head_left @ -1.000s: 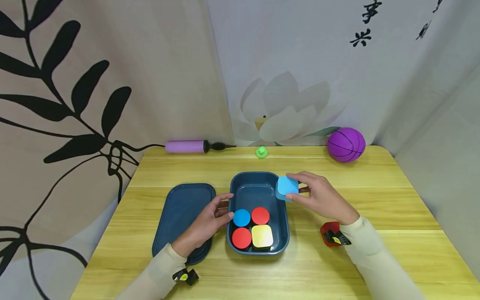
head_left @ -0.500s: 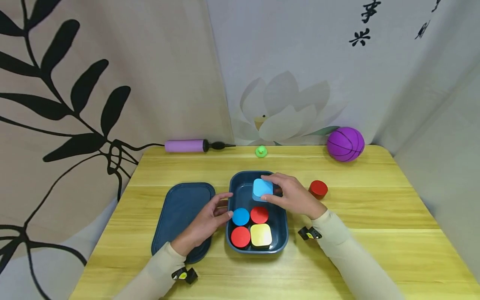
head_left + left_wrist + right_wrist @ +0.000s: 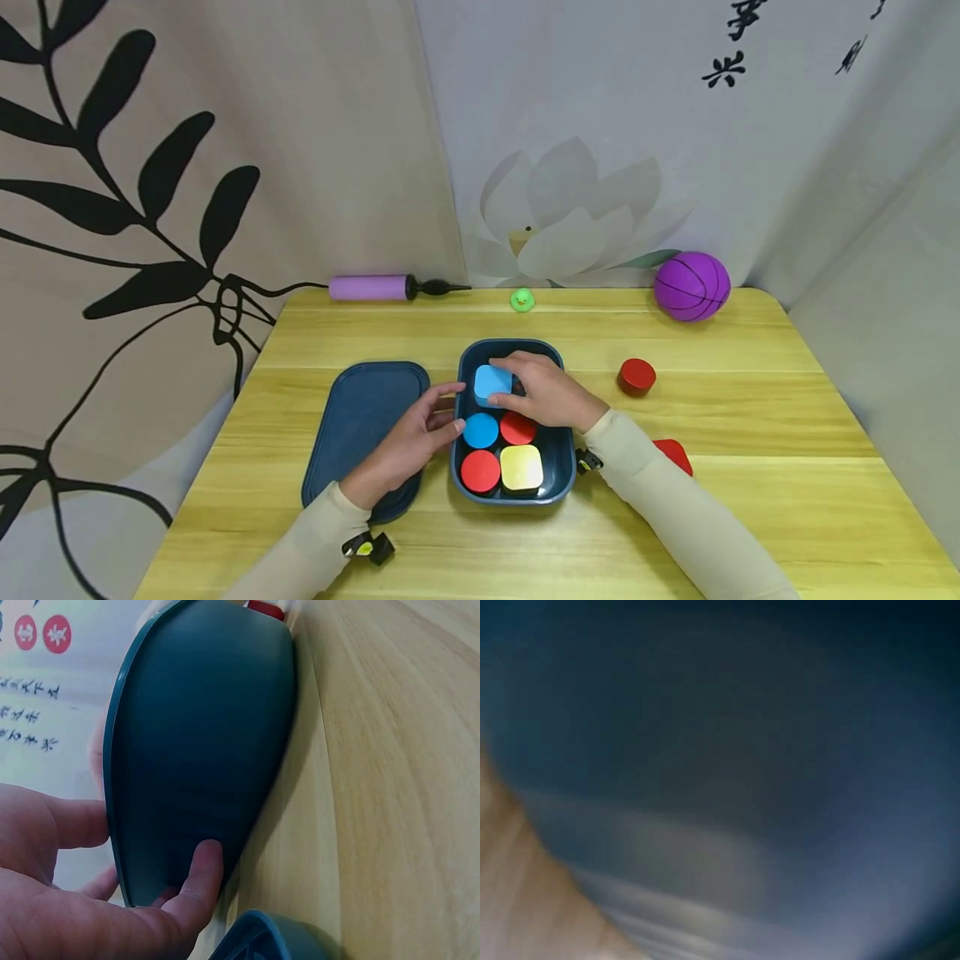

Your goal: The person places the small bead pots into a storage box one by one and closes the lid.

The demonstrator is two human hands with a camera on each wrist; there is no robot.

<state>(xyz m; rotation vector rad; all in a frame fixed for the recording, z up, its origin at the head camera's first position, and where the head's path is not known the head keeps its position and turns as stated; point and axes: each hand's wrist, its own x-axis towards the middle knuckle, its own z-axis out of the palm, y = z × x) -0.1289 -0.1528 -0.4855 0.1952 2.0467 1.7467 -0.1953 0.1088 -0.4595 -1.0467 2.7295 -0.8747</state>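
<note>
A dark blue rectangular box (image 3: pixel 555 468) stands at the table's middle. Inside its near half sit a blue round block (image 3: pixel 481 430), two red round blocks (image 3: pixel 480 472) and a yellow square block (image 3: pixel 521 467). My right hand (image 3: pixel 551 392) reaches over the box and pinches a light blue square block (image 3: pixel 492 384) between thumb and fingers, at the far left inside the rim. My left hand (image 3: pixel 408 446) rests against the box's left side; in the left wrist view its thumb (image 3: pixel 204 874) touches the outer wall (image 3: pixel 199 735). The right wrist view is blurred and dark, filled mostly by the box.
A dark blue lid (image 3: pixel 367 408) lies left of the box, partly under my left hand. To the right are a red round block (image 3: pixel 637 377) and a red piece (image 3: pixel 676 455) partly behind my sleeve. Along the back are a purple pump (image 3: pixel 369 288), green duck (image 3: pixel 522 300) and purple ball (image 3: pixel 692 287).
My right hand has carried the light blue block leftward from the box's right rim to its far left part. The red round block on the right has come into sight. My left hand stays put.
</note>
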